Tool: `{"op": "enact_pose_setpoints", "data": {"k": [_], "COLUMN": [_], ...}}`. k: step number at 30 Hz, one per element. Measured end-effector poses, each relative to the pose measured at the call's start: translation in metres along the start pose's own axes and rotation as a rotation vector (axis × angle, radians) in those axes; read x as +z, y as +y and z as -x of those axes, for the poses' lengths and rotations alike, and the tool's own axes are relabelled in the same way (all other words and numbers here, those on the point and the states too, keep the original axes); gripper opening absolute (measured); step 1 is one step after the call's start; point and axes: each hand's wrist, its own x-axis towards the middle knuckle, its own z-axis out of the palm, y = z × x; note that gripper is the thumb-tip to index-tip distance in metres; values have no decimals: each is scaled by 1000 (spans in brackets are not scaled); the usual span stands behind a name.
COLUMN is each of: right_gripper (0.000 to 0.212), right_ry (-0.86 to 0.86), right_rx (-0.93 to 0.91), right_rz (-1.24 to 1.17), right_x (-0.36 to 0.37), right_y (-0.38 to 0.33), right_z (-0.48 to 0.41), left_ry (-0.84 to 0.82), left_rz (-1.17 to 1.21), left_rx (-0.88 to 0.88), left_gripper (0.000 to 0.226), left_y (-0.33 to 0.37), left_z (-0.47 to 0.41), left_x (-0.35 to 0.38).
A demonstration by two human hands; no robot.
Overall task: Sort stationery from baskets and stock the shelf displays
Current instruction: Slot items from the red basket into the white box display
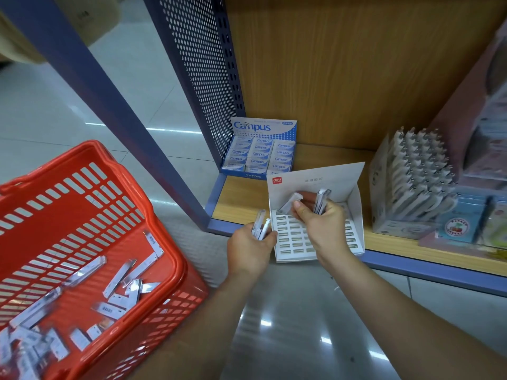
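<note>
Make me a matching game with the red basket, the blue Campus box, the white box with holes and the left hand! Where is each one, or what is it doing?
1. red basket
2. Campus box
3. white box
4. left hand

A. at the shelf's back left corner
B. grips a few slim packs
C. left of the shelf, loose packs inside
D. at the shelf's front edge, under the right hand

Pairs: 1-C, 2-A, 3-D, 4-B.

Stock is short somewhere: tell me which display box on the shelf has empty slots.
The white cardboard deli box, its slotted tray mostly bare; the blue Campus box and grey pen display box look full.
</note>
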Motion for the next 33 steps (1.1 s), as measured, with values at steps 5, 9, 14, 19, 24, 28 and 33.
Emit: {"op": "enact_pose_setpoints", "data": {"k": [5,9,14,19,24,28,33], "right_gripper": [15,8,14,9,12,12,12], "right_ry": [-3,-18,-32,-46,-47,-86,-107], "right_rx": [-13,-84,-139,-94,-132,-167,-20], "right_rz": [71,178,188,136,125,205,147], "right_x": [3,5,11,10,8,6,-3], "right_y": [5,8,7,8,6,5,0], "right_z": [0,-3,-4,-6,-6,-5,-6], "left_ry": [-8,-28,-70,11,-14,-8,53], "left_rz": [-37,-91,-157,16,-33,-252,-168], "left_rx": [12,30,60,185,377,471,359], "left_gripper": [8,9,10,26,25,28,20], "left_y": [1,3,9,24,42,49,51], "left_z": [-2,-2,-1,0,-10,-18,-25], "left_x": [0,-1,-5,-14,-9,-10,-15]}}
